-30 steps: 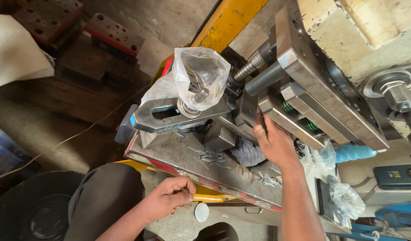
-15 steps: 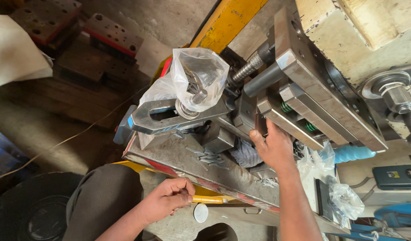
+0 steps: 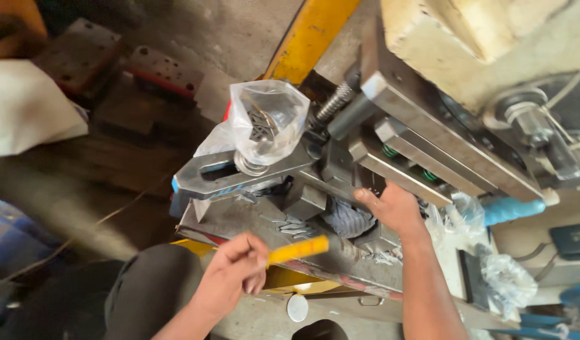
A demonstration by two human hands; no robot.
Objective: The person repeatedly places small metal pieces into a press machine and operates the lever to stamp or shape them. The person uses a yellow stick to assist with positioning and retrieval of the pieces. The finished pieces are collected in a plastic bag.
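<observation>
My left hand (image 3: pixel 230 277) pinches a thin yellow stick-like tool (image 3: pixel 297 249) and holds it just above the grey steel machine bed (image 3: pixel 230 217). My right hand (image 3: pixel 394 208) reaches into the press tooling, fingers against a dark metal block (image 3: pixel 359 176) next to a grey ribbed cloth (image 3: pixel 346 218). Small flat metal pieces (image 3: pixel 294 225) lie on the bed between the two hands. A clear plastic bag (image 3: pixel 265 123) with metal parts inside sits on a slotted steel clamp (image 3: pixel 227 176) above them.
Steel bars with green springs (image 3: pixel 428 154) run diagonally at the right. A yellow beam (image 3: pixel 309 34) rises behind. Crumpled plastic bags (image 3: pixel 504 283) and a blue handle (image 3: pixel 510 209) lie at the right. Dark metal plates (image 3: pixel 113 69) rest on the floor at the left. My knee (image 3: pixel 145 289) is below.
My left hand has lifted from below the bed's edge and brought the yellow tool up over the bed. My right hand stays on the tooling.
</observation>
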